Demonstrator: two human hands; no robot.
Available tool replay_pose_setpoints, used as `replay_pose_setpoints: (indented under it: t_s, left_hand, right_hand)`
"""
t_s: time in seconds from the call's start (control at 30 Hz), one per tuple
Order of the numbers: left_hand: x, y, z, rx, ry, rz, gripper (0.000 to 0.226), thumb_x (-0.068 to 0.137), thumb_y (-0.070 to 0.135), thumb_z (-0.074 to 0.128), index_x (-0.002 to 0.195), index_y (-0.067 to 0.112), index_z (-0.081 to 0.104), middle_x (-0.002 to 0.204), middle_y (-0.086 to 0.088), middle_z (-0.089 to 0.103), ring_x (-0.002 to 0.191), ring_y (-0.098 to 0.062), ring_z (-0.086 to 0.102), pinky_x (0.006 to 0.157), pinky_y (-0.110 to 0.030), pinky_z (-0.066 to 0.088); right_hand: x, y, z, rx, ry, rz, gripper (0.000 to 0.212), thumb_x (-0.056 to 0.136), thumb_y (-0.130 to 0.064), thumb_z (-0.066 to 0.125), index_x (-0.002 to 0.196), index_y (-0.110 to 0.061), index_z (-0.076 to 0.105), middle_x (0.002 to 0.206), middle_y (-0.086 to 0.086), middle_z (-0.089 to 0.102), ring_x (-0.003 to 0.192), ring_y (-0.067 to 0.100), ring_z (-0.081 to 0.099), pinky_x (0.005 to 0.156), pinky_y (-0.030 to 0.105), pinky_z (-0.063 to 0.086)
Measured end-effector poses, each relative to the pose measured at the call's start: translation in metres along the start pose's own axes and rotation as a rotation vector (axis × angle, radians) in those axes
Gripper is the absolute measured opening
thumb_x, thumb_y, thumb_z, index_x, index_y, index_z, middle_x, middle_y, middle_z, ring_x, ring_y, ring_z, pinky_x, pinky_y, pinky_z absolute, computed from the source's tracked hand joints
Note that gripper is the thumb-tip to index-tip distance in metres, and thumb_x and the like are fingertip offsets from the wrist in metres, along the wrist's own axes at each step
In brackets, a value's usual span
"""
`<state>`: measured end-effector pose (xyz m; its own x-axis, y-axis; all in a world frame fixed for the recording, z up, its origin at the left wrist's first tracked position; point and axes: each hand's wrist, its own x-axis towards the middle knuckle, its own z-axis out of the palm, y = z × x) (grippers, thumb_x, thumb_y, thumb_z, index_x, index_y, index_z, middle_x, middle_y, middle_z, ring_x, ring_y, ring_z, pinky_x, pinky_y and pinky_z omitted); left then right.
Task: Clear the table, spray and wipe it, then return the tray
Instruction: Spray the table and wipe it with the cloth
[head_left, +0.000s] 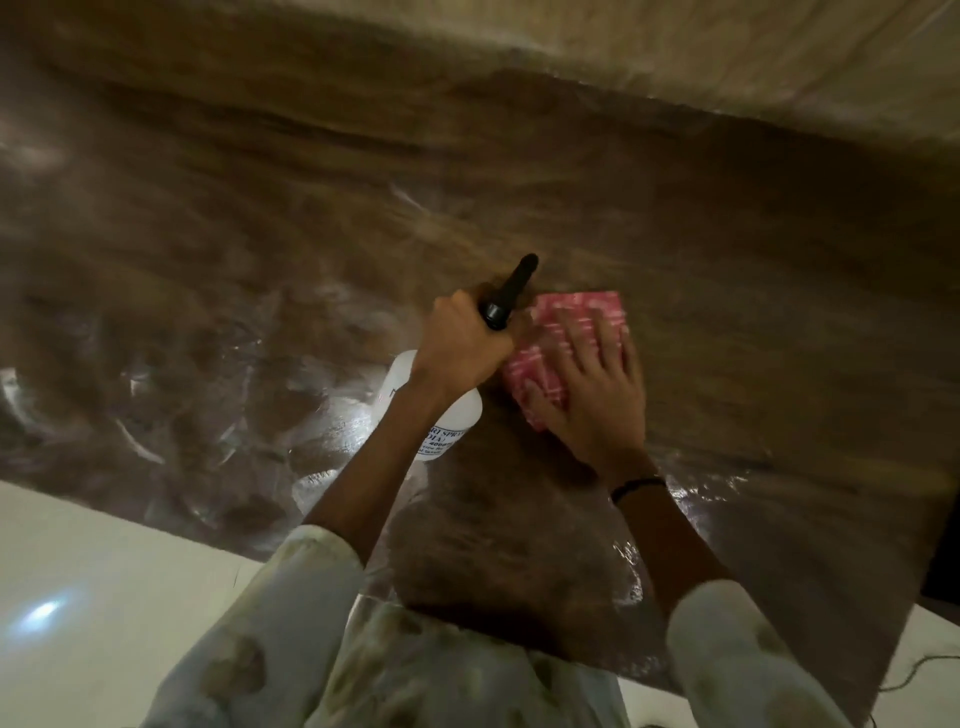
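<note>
My pale patterned sleeves (291, 644) frame the near edge of the brown, glossy tabletop (727, 291), which shows wet streaks. My left hand (462, 345) has its grip curled tight round the black trigger head of the white spray bottle (441, 421), nozzle pointing away from me. Just beside it, my right hand (592, 400), a dark band at the wrist, presses flat with fingers spread on the folded pink checked cloth (571, 332), which lies on the tabletop.
</note>
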<state>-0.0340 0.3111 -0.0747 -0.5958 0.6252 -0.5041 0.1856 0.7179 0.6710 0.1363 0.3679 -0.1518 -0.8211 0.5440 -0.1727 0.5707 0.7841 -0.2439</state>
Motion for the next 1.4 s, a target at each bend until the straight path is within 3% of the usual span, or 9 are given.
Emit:
replay_pose_setpoints:
  t_s: [0.2, 0.43, 0.6, 0.7, 0.87, 0.97, 1.13, 1.3, 1.4]
  left_hand:
    - [0.031, 0.029, 0.016, 0.037, -0.098, 0.075, 0.023, 0.083, 0.034, 0.068, 0.081, 0.017, 0.052, 0.062, 0.013, 0.048, 0.054, 0.000, 0.049, 0.047, -0.009, 0.034]
    - [0.058, 0.044, 0.034, 0.027, -0.097, 0.061, 0.022, 0.084, 0.034, 0.067, 0.081, 0.014, 0.058, 0.062, 0.010, 0.052, 0.053, -0.002, 0.051, 0.051, -0.015, 0.039]
    - [0.064, 0.044, 0.037, 0.087, -0.133, 0.069, 0.031, 0.085, 0.036, 0.065, 0.094, 0.006, 0.064, 0.073, 0.003, 0.060, 0.057, -0.001, 0.052, 0.053, -0.011, 0.037]
    - [0.065, 0.044, 0.033, 0.068, -0.110, 0.050, 0.030, 0.085, 0.034, 0.065, 0.093, 0.005, 0.063, 0.065, 0.009, 0.053, 0.056, -0.001, 0.051, 0.052, -0.011, 0.037]
    - [0.062, 0.039, 0.016, -0.017, -0.041, 0.018, 0.036, 0.082, 0.041, 0.067, 0.086, 0.005, 0.061, 0.061, 0.005, 0.050, 0.052, -0.005, 0.050, 0.043, -0.008, 0.036]
    - [0.056, 0.031, 0.003, -0.059, -0.071, 0.020, 0.032, 0.082, 0.040, 0.067, 0.091, 0.010, 0.061, 0.066, 0.002, 0.055, 0.058, -0.008, 0.054, 0.050, -0.014, 0.039]
    - [0.049, 0.014, -0.016, -0.072, -0.053, 0.019, 0.032, 0.083, 0.035, 0.068, 0.094, 0.006, 0.063, 0.069, -0.001, 0.059, 0.057, -0.007, 0.054, 0.053, -0.015, 0.040]
    - [0.050, 0.003, -0.037, -0.046, -0.012, -0.032, 0.029, 0.082, 0.035, 0.069, 0.081, 0.008, 0.061, 0.057, 0.003, 0.051, 0.048, -0.005, 0.051, 0.041, -0.005, 0.035]
    - [0.053, -0.002, -0.051, -0.051, -0.002, -0.031, 0.028, 0.083, 0.037, 0.068, 0.075, 0.013, 0.056, 0.056, 0.003, 0.048, 0.049, -0.008, 0.048, 0.041, -0.006, 0.035]
  right_hand:
    - [0.020, 0.032, -0.011, 0.010, 0.074, 0.287, 0.069, 0.090, -0.064, 0.032, 0.149, -0.028, 0.027, 0.157, 0.004, 0.024, 0.147, 0.030, 0.012, 0.117, 0.051, 0.013]
    - [0.023, 0.031, -0.011, 0.011, 0.098, 0.297, 0.069, 0.090, -0.063, 0.034, 0.149, -0.027, 0.027, 0.157, 0.005, 0.025, 0.146, 0.030, 0.013, 0.117, 0.052, 0.015]
    - [0.024, 0.032, -0.010, -0.003, 0.117, 0.285, 0.068, 0.090, -0.063, 0.033, 0.148, -0.027, 0.030, 0.156, 0.005, 0.027, 0.146, 0.030, 0.015, 0.116, 0.051, 0.016]
    - [0.033, 0.042, -0.012, -0.013, 0.115, 0.267, 0.069, 0.090, -0.062, 0.037, 0.149, -0.028, 0.026, 0.157, 0.005, 0.024, 0.146, 0.030, 0.013, 0.117, 0.050, 0.013]
    - [0.093, 0.082, -0.033, -0.027, 0.131, 0.310, 0.074, 0.090, -0.069, 0.020, 0.150, -0.028, 0.022, 0.159, 0.006, 0.018, 0.147, 0.032, 0.010, 0.117, 0.053, 0.011]
    - [0.148, 0.089, -0.045, -0.019, 0.130, 0.381, 0.073, 0.090, -0.068, 0.022, 0.151, -0.028, 0.016, 0.160, 0.009, 0.013, 0.146, 0.036, 0.008, 0.116, 0.057, 0.011]
    - [0.197, 0.037, -0.040, -0.043, 0.088, 0.206, 0.069, 0.090, -0.064, 0.025, 0.150, -0.029, 0.021, 0.159, 0.005, 0.018, 0.146, 0.034, 0.012, 0.116, 0.055, 0.009]
    - [0.132, 0.032, -0.032, -0.070, -0.012, -0.063, 0.068, 0.091, -0.066, 0.022, 0.148, -0.030, 0.028, 0.157, 0.002, 0.024, 0.146, 0.028, 0.016, 0.117, 0.053, 0.013]
    - [0.116, 0.067, -0.038, -0.080, 0.012, 0.052, 0.070, 0.090, -0.067, 0.020, 0.149, -0.030, 0.025, 0.158, 0.004, 0.023, 0.146, 0.031, 0.014, 0.117, 0.053, 0.014]
